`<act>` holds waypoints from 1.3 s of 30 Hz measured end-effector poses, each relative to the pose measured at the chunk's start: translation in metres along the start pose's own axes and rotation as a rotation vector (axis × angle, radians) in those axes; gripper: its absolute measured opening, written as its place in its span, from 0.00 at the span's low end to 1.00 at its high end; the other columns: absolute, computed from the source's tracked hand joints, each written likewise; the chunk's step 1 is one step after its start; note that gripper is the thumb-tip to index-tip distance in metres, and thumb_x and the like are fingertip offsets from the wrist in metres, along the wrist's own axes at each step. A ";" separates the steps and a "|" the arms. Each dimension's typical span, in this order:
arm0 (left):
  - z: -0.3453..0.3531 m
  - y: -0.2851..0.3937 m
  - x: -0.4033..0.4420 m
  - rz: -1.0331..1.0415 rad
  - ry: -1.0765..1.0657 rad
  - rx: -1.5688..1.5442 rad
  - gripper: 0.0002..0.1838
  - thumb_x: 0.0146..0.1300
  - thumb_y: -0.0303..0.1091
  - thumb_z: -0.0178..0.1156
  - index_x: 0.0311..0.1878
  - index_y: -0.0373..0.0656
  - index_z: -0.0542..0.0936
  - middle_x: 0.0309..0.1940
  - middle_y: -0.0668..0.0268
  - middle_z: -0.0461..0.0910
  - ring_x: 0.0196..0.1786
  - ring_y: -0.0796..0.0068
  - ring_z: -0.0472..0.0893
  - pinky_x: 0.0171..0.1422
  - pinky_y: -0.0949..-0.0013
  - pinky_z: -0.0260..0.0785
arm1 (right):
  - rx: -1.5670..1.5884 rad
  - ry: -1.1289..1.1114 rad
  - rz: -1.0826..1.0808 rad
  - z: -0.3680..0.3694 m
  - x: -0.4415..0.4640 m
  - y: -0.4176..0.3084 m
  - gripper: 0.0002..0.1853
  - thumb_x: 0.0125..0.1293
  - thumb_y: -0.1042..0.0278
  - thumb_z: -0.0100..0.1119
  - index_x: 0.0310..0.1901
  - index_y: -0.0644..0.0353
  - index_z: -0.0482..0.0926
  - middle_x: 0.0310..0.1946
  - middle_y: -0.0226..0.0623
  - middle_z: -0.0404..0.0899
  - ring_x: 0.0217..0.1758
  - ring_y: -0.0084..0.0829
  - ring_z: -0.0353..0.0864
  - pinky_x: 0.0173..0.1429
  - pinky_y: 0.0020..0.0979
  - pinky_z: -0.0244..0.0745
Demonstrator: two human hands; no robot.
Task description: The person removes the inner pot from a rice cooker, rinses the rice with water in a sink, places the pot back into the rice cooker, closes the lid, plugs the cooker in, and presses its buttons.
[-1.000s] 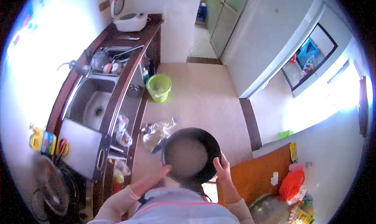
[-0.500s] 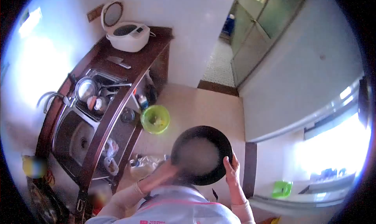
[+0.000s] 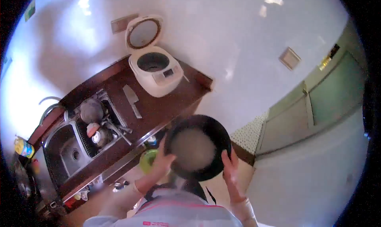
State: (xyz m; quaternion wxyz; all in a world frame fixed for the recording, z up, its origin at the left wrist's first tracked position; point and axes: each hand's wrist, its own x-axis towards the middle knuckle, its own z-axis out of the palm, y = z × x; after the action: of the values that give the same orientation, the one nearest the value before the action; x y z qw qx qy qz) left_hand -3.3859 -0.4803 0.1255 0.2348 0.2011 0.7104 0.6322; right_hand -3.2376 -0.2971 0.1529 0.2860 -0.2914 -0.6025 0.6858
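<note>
A round dark pot with a greyish, blurred inside is held level in front of my body. My left hand grips its left rim, thumb over the edge. On the opposite side my right hand holds the rim, thumb on top and fingers outside. Beyond the pot, a white rice cooker with its lid raised stands on the dark counter. A cleaver lies on the counter beside the cooker.
A sink and a rack with bowls and utensils are at the left. A green bin stands on the floor under the counter edge. A yellow bottle is at far left, and a door at the right.
The view has turned toward the counter and come closer, so the rice cooker appears larger and nearer the pot. Both hands still hold the pot; the red bag and wooden board have left view.
</note>
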 end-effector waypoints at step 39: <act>-0.123 0.004 0.430 0.193 0.810 -0.301 0.37 0.39 0.19 0.48 0.61 0.41 0.61 0.53 0.62 0.69 0.54 0.67 0.68 0.62 0.69 0.57 | -0.415 -0.790 -0.252 0.291 0.557 0.046 0.19 0.60 0.59 0.54 0.48 0.64 0.74 0.39 0.34 0.77 0.42 0.25 0.71 0.49 0.26 0.64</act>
State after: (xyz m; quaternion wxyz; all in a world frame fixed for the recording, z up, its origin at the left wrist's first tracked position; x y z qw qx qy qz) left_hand -3.8066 -0.3283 0.1069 -0.0960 -0.0341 0.6232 0.7754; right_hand -3.8271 -0.0803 0.1067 0.0516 0.0166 -0.8205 0.5691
